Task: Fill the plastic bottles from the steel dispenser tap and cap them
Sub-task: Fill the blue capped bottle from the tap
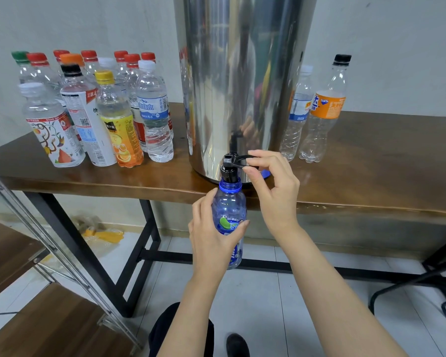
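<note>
Holding the blue bottle (229,217) up to the tap (229,173).
My left hand (211,235) wrapped its body, mouth directly beneath to avoid spills (just off the table's (371,155) near edge); my right hand (271,181) pinched the lever (238,158).

My only view comes from a wide-angle camera on my head, looking forward and down. It faces the wall (88,27), with the steel dispenser (242,86) close ahead and centred, its top cut by the frame. The tabletop (371,155) crosses mid-frame; my forearms (319,279) enter from the bottom edge, above the floor (268,305) tiles and my shoe (237,345).
</note>
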